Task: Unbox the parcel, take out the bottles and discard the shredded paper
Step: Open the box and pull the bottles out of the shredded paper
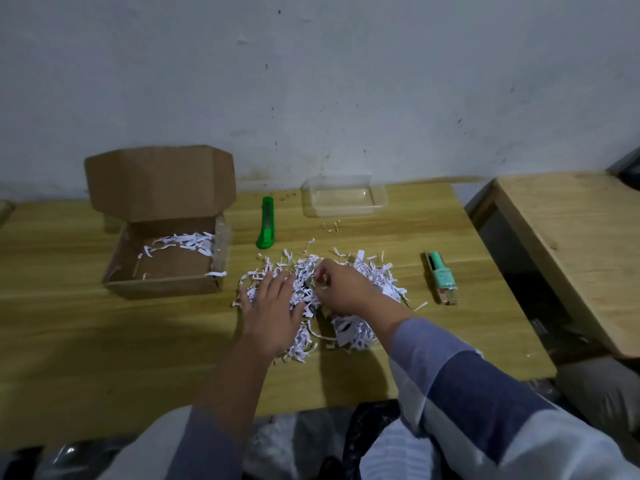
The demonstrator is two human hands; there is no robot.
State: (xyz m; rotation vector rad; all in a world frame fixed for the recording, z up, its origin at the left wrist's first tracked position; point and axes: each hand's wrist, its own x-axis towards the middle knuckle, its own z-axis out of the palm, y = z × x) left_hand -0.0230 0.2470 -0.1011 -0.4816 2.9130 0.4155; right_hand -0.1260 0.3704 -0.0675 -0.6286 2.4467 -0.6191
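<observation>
Shredded paper (349, 282) heaped mid-tabletop (86, 341), both hands buried in it. Left hand (273, 313) flat on the heap's 9 o'clock side, fingers spread wide, palm down, gripping nothing. Right hand (343, 289) curled at the heap's centre, fingertips pinched on a few strips. Mint-green bottle (440, 277) lying on its side at 3 o'clock from the hands, well apart from them, just past the heap's edge; long axis running roughly 12 to 6, dark cap toward 12, base toward 6. Open cardboard box (162, 258) at 9 o'clock from the hands, lid up, a few strips left inside. Green box cutter (266, 223) at 11 o'clock, lengthwise 12 to 6. Clear plastic tray (344, 199) at 12 o'clock, near the wall.
</observation>
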